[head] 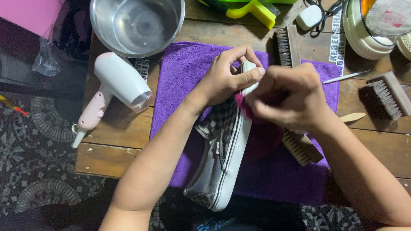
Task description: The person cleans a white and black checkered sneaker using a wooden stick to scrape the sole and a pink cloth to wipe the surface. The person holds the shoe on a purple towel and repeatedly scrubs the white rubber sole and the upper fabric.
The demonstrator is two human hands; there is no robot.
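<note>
A grey checkered slip-on shoe (218,158) with a white sole lies on its side on a purple towel (278,179). My left hand (227,77) grips the toe end of the shoe, thumb along the white sole edge. My right hand (287,98) is bunched around a magenta cloth (261,137) pressed against the shoe's white sole near the toe. The hand is slightly blurred. Part of the cloth hangs down over the towel below my right hand.
On the wooden table (115,141): a steel bowl of water (137,25), a pink-white hair dryer (111,90), several brushes (302,147) (385,96) (284,45), a metal pick (346,77), a wooden stick (353,116), a yellow-green brush (252,10), a white soap-like block (309,17), and a second shoe (372,25) far right.
</note>
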